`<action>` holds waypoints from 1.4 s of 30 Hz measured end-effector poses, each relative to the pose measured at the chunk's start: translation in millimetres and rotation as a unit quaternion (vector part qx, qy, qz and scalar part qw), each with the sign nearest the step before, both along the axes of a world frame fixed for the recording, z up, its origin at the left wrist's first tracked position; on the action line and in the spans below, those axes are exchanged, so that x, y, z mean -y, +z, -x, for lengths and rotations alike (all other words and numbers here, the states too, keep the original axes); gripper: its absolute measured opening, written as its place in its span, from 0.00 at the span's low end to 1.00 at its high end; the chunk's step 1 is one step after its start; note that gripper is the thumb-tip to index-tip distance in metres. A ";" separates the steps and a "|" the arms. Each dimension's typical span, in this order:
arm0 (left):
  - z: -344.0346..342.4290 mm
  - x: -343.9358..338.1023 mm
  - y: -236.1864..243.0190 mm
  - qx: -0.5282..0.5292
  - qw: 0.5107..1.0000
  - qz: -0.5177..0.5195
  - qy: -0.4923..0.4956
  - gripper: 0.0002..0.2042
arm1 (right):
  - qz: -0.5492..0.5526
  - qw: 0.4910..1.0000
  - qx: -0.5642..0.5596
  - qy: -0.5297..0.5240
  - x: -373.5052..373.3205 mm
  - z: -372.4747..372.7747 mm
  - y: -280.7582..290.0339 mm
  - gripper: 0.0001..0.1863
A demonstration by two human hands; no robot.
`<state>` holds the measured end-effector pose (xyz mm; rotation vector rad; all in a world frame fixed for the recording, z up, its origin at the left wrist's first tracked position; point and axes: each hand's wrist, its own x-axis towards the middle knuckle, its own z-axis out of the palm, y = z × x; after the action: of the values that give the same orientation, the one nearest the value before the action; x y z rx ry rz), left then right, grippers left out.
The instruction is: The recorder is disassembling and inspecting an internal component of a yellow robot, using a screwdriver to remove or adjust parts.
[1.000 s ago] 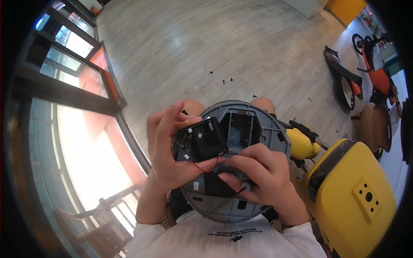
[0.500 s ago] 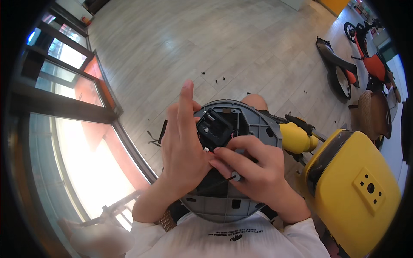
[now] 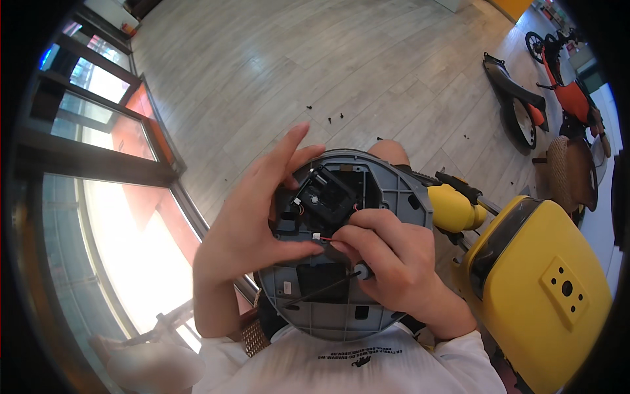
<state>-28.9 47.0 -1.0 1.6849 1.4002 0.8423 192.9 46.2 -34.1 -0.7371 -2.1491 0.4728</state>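
A round grey robot vacuum base (image 3: 394, 197) lies upside down on my lap, its inner cavity exposed. My left hand (image 3: 252, 220) grips a black motor module (image 3: 326, 197) at the cavity's left side, index finger raised. My right hand (image 3: 394, 253) pinches a small white connector on thin red and black wires (image 3: 321, 238) just below the module. A slim black-shafted screwdriver (image 3: 328, 285) is tucked in the same right hand and lies across the base.
A yellow plastic machine housing (image 3: 545, 289) stands at my right, with a yellow tool (image 3: 453, 207) beside the base. Small dark screws (image 3: 328, 118) are scattered on the wooden floor ahead. Glass window frames (image 3: 98, 164) run along the left. Scooters (image 3: 564, 92) stand far right.
The black module has shifted within the cavity, and my left hand has opened out beside it. My right hand's fingertips have moved onto the white wire connector.
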 end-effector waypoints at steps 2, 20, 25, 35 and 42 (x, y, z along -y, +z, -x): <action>8.7 -14.0 -7.0 0.015 0.996 -0.029 -0.086 0.58 | -0.002 1.000 0.000 -0.005 0.7 -1.2 1.3 0.13; -0.9 -15.9 -36.1 -0.022 0.988 -0.148 -0.025 0.51 | -0.052 0.998 -0.033 -0.009 -7.9 -2.4 1.6 0.20; -2.1 -15.1 -38.3 -0.043 0.985 -0.163 -0.025 0.49 | -0.055 0.998 0.010 -0.020 -5.2 -3.2 9.3 0.19; -2.3 -13.5 -44.9 -0.058 0.976 -0.206 -0.026 0.49 | -0.039 0.999 -0.020 -0.001 -4.7 5.7 5.3 0.21; -5.2 -12.7 -44.8 -0.048 0.981 -0.188 -0.003 0.48 | -0.051 0.994 0.094 -0.033 -1.7 10.5 20.6 0.17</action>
<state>-23.7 59.7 -45.9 2.0346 1.3589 1.0878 182.3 47.9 -13.5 -0.8201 -2.2971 0.2661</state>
